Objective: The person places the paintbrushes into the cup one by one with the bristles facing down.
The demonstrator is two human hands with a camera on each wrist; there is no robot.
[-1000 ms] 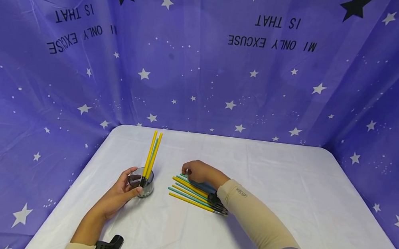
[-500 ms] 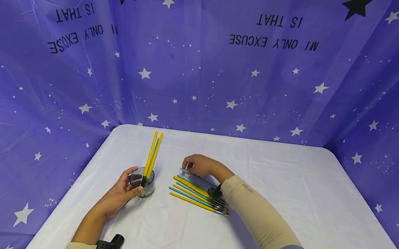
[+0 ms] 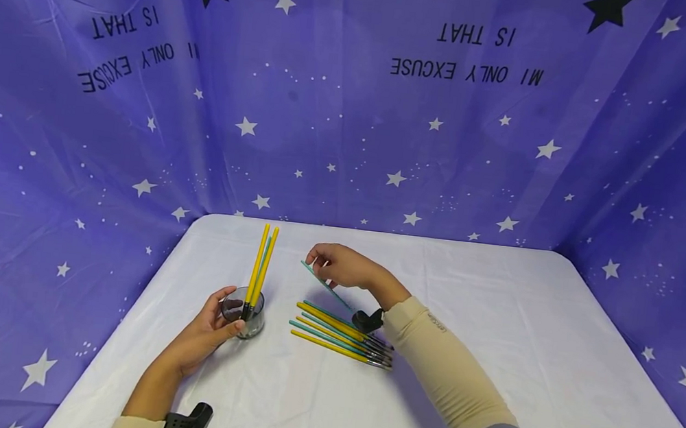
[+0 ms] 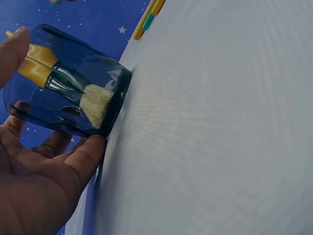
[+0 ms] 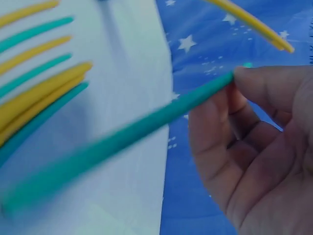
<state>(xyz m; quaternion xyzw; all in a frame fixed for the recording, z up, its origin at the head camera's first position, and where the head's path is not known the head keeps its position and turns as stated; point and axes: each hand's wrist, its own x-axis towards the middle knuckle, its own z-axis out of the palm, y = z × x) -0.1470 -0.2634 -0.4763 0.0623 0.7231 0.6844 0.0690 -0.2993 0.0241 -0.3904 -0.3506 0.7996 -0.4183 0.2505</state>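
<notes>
My left hand point(image 3: 207, 335) holds a smoked glass cup point(image 3: 253, 326), fingers and thumb curled about its sides, on the white table. Two yellow paintbrushes point(image 3: 268, 262) and a teal one lean in the cup with handles up; pale bristles point(image 4: 95, 104) show through the glass near its base. Beyond the loose brushes, my right hand point(image 3: 343, 266) pinches a teal paintbrush point(image 5: 122, 128) close to its handle end, between thumb and fingers, raised above the table. The held brush slants down toward the wrist.
Several yellow and teal paintbrushes point(image 3: 331, 337) lie in a row on the white table point(image 3: 492, 338), handles pointing left and bristles right. A purple star-patterned cloth point(image 3: 350, 139) hangs along the back and sides.
My right hand has lifted a teal paintbrush from the far side of the row and moved it up and away, toward the back. The left hand and cup stay in place.
</notes>
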